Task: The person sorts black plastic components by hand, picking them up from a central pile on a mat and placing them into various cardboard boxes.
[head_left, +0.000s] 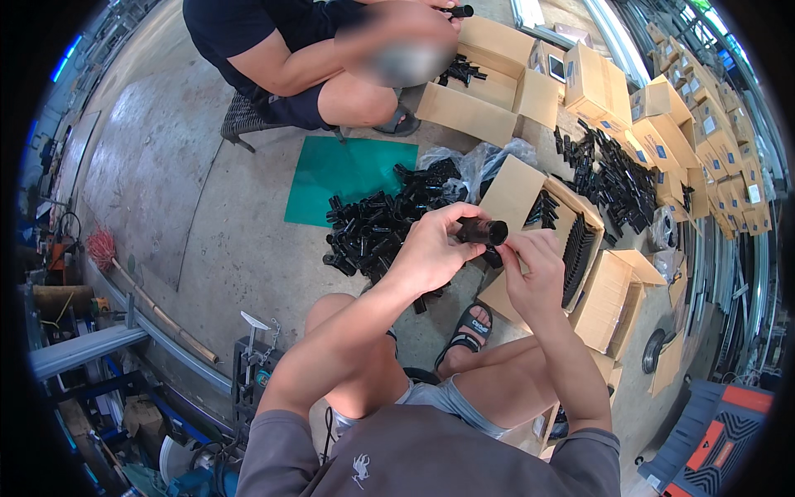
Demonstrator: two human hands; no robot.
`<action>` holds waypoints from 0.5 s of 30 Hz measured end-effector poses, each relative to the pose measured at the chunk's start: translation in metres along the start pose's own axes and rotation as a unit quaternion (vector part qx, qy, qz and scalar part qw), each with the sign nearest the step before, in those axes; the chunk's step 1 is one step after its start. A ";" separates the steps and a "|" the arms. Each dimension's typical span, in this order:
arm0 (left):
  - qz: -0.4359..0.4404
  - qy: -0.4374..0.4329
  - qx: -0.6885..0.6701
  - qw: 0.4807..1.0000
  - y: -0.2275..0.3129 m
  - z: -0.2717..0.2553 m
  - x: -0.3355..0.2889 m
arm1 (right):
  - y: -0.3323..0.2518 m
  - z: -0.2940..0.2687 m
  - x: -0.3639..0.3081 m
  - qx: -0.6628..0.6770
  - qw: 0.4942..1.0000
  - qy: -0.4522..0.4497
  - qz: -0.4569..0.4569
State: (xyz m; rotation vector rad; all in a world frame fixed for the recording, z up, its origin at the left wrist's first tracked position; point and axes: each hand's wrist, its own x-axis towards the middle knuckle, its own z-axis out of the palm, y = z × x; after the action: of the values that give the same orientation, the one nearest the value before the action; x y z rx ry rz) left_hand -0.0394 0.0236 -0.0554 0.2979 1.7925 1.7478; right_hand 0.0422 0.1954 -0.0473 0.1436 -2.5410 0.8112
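Observation:
My left hand (pixel 424 248) is closed around a short black tube fitting (pixel 485 231), held up over my knees with its round open end to the right. Close against that end is my right hand (pixel 537 269), its thumb and fingers pinched together; whatever lies between them is too small to make out. Below and beyond my left hand lies a heap of similar black fittings (pixel 364 236), partly on a green sheet (pixel 319 174). Beside my right hand stands an open cardboard box (pixel 509 192) with black fittings stacked in rows.
Across from me a person (pixel 290 62) sits on a stool, holding a black tube near another open carton (pixel 468 116). More black fittings (pixel 609 174) lie at the right, before stacked cartons (pixel 716 137). A broom (pixel 157 311) and metal rail lie left; a toolbox (pixel 716 443) stands lower right.

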 end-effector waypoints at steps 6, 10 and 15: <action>0.046 0.021 0.022 0.998 -0.012 -0.001 0.003 | 0.000 0.000 0.000 0.011 1.000 0.000 0.010; 0.030 0.019 0.009 0.999 -0.006 0.002 0.001 | 0.002 -0.002 -0.002 0.017 1.000 -0.003 0.021; 0.033 0.025 0.018 0.999 -0.006 0.008 0.001 | 0.006 -0.005 -0.003 0.012 1.000 0.000 0.015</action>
State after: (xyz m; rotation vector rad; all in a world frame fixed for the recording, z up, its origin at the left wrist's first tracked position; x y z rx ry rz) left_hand -0.0345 0.0301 -0.0608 0.3348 1.8703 1.7848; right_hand 0.0457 0.2032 -0.0490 0.1127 -2.5388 0.8540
